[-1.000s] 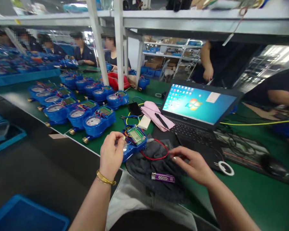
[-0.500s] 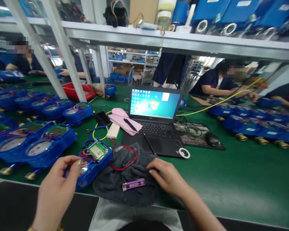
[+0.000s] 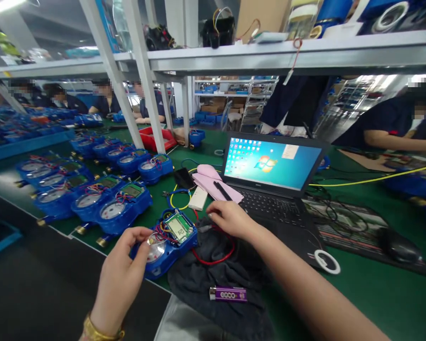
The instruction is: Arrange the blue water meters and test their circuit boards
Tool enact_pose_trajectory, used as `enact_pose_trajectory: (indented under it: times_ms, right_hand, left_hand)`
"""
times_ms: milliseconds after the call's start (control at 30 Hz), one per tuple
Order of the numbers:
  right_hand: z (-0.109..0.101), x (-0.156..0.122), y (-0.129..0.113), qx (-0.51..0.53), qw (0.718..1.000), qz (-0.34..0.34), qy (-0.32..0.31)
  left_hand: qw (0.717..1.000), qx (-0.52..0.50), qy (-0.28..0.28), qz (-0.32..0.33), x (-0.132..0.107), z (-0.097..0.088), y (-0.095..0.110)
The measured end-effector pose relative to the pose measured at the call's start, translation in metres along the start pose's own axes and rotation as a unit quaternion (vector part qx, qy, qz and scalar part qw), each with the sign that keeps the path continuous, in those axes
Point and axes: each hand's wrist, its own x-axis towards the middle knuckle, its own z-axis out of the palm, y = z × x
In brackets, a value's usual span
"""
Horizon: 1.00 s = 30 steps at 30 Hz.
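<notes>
A blue water meter [image 3: 159, 265] with a lit display and exposed circuit board lies at the table's front edge, coloured wires looping over its dial. My left hand [image 3: 126, 267] is closed at the dial, thumb and forefinger pinching a thin whitish wire [image 3: 158, 234]. My right hand [image 3: 230, 219] hovers over the dark grey cloth [image 3: 216, 272], fingers loosely bent and apart, with nothing seen in them. Just below its fingertips are a red cable [image 3: 213, 262] and its grey connector. A purple lighter [image 3: 229, 294] lies on the cloth.
An open laptop [image 3: 270, 166] stands behind, with pink cloth [image 3: 213, 182], a pen and a white box [image 3: 198, 198] beside it. Several blue meters [image 3: 113, 208] fill the left side. A mouse [image 3: 399, 244] is at right. A shelf [image 3: 255, 59] crosses overhead; co-workers sit beyond.
The view has swung right-to-left, so things sit further right. My right hand has moved from the cloth's right side towards the red cable's connector. My left hand stays at the meter's dial.
</notes>
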Motion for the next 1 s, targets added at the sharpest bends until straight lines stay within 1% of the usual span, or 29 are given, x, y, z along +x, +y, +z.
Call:
enact_pose_trajectory:
  times_ms: [67, 133, 233, 300, 400, 467, 567, 700, 767, 833, 900, 967, 1000]
  right_hand:
    - [0.013, 0.045, -0.007, -0.02, 1.0, -0.008, -0.015]
    - [0.028, 0.082, -0.013, -0.043, 0.999, -0.01, -0.027]
    - [0.053, 0.12, -0.019, -0.077, 0.996, -0.007, -0.049]
    - [0.066, 0.135, -0.021, -0.098, 0.993, -0.008, -0.072]
    - [0.078, 0.146, -0.023, -0.121, 0.986, -0.011, -0.112]
    - [0.081, 0.148, -0.024, -0.126, 0.984, -0.005, -0.129]
    - [0.082, 0.15, -0.027, -0.107, 0.986, 0.013, -0.129]
    - [0.074, 0.151, -0.03, -0.021, 0.994, 0.04, -0.096]
    - [0.062, 0.149, -0.029, 0.047, 0.995, 0.059, -0.067]
    - [0.042, 0.142, -0.029, 0.129, 0.988, 0.073, -0.042]
    - [0.019, 0.123, -0.028, 0.21, 0.975, 0.071, -0.031]
    - [-0.004, 0.092, -0.029, 0.297, 0.953, 0.048, -0.028]
    - [-0.013, 0.072, -0.03, 0.357, 0.933, 0.031, -0.024]
  left_hand:
    - [0.999, -0.029, -0.013, 0.0, 0.0, -0.002, 0.0]
    - [0.999, -0.049, -0.021, -0.001, 0.0, -0.003, 0.0]
    - [0.997, -0.07, -0.031, 0.002, -0.001, -0.004, 0.001]
    - [0.996, -0.084, -0.042, 0.001, -0.001, -0.004, 0.0]
    - [0.995, -0.092, -0.049, -0.001, -0.002, -0.005, -0.002]
    - [0.995, -0.09, -0.049, 0.002, -0.003, -0.006, -0.004]
    - [0.995, -0.085, -0.048, 0.006, -0.005, -0.005, -0.007]
    - [0.996, -0.075, -0.047, 0.008, -0.006, -0.005, -0.007]
    - [0.997, -0.064, -0.045, 0.01, -0.006, -0.005, -0.007]
    - [0.998, -0.051, -0.038, 0.015, -0.007, -0.005, -0.006]
    - [0.999, -0.039, -0.025, 0.023, -0.008, -0.005, -0.006]
    - [0.999, -0.025, -0.013, 0.026, -0.01, -0.004, -0.004]
    - [0.999, -0.018, -0.01, 0.027, -0.01, -0.004, -0.004]
